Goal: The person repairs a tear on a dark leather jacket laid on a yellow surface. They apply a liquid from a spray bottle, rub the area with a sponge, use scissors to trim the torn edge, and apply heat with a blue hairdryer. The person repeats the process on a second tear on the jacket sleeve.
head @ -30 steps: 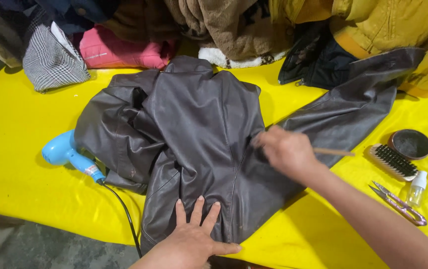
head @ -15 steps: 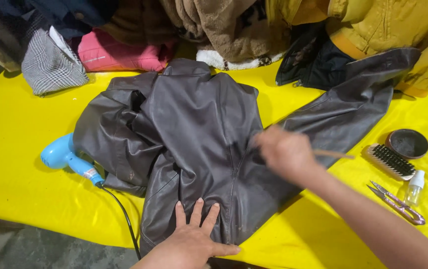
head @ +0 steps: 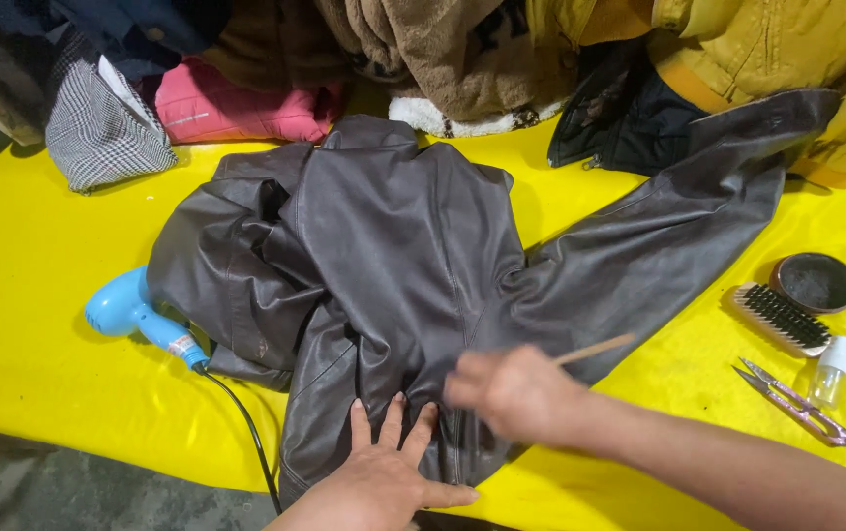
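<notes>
The jacket (head: pixel 393 285) lies spread mid-frame on the yellow desk (head: pixel 30 295). The left hand (head: pixel 384 477) presses flat, fingers splayed, on its lower edge; the right hand (head: pixel 516 393), blurred, grips a thin stick (head: pixel 595 349). Best to keep the leather taut and the strokes short.

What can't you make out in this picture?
- Right hand: blurred in the head view, so its grip on the thin stick is unclear, and the stick's working end is hidden behind it.
- Blue dryer: its front is tucked under the jacket.
- Left hand: wrist cut off by the bottom edge.
- Tin: contents too dark to tell.
</notes>
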